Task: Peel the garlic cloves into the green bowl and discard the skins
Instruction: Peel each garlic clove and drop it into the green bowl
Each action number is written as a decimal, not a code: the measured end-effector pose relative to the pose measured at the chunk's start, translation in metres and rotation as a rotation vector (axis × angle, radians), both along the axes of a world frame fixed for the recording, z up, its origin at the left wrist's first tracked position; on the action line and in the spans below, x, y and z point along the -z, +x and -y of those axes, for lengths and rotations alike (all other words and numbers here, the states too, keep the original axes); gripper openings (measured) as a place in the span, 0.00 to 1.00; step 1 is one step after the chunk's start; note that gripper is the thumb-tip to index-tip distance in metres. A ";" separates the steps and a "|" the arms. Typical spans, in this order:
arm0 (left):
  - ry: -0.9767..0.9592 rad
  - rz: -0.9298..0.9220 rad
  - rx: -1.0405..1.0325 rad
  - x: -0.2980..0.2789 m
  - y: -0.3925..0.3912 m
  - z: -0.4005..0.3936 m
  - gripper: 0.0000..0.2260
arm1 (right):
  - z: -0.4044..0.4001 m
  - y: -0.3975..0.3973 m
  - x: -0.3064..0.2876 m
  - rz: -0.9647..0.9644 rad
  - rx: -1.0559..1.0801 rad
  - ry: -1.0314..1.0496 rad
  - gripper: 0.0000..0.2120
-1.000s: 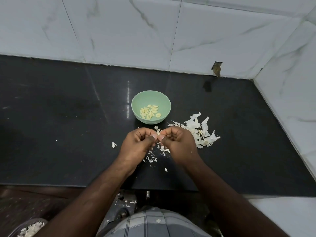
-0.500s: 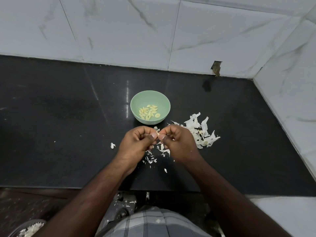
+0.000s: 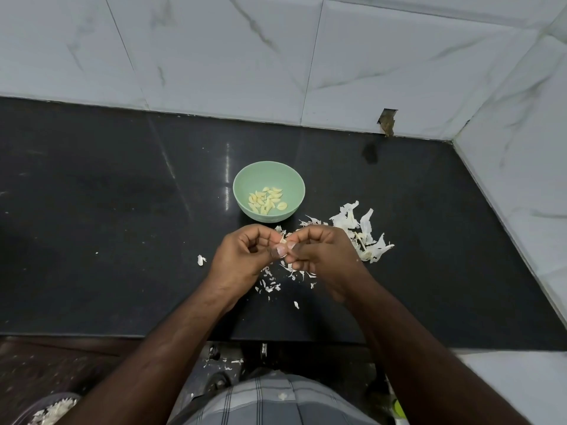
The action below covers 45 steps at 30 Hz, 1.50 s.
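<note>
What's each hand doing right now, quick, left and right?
Left hand: fingers curled, pinching the small pale garlic clove at its fingertips.
Right hand: fingers curled, pinching the same clove from the other side.

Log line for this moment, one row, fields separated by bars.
left hand + right hand: pinching small garlic clove | round green bowl: peeled cloves inside | white papery skins: on black stone counter

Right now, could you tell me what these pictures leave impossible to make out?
All from the head view:
- The garlic clove: mostly hidden between the fingertips of the left hand and the right hand; how much skin remains is unclear.
- The container of skins: cut off by the bottom-left edge.
- The count of peeled cloves in the green bowl: they overlap, too small.
</note>
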State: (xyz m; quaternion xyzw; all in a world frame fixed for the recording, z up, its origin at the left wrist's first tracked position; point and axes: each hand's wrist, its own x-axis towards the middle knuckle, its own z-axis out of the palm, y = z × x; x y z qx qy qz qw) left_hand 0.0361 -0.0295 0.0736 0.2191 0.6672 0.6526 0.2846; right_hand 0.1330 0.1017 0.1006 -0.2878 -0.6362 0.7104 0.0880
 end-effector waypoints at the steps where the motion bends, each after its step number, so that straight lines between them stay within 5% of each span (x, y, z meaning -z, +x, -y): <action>1: -0.007 -0.023 0.003 -0.001 0.000 0.000 0.07 | -0.001 0.001 -0.001 0.002 -0.012 -0.047 0.06; 13: -0.036 -0.112 -0.024 -0.009 0.006 0.002 0.04 | -0.002 0.001 -0.006 0.030 -0.041 -0.288 0.08; 19: -0.036 -0.142 -0.012 -0.011 0.007 0.003 0.05 | 0.000 0.003 -0.009 0.008 -0.070 -0.066 0.07; 37: 0.093 0.111 -0.053 -0.011 0.006 0.003 0.12 | 0.006 0.000 0.001 -0.027 -0.034 0.001 0.07; 45: 0.167 0.251 -0.118 -0.005 0.009 -0.001 0.10 | 0.007 0.000 0.011 0.048 0.095 0.265 0.02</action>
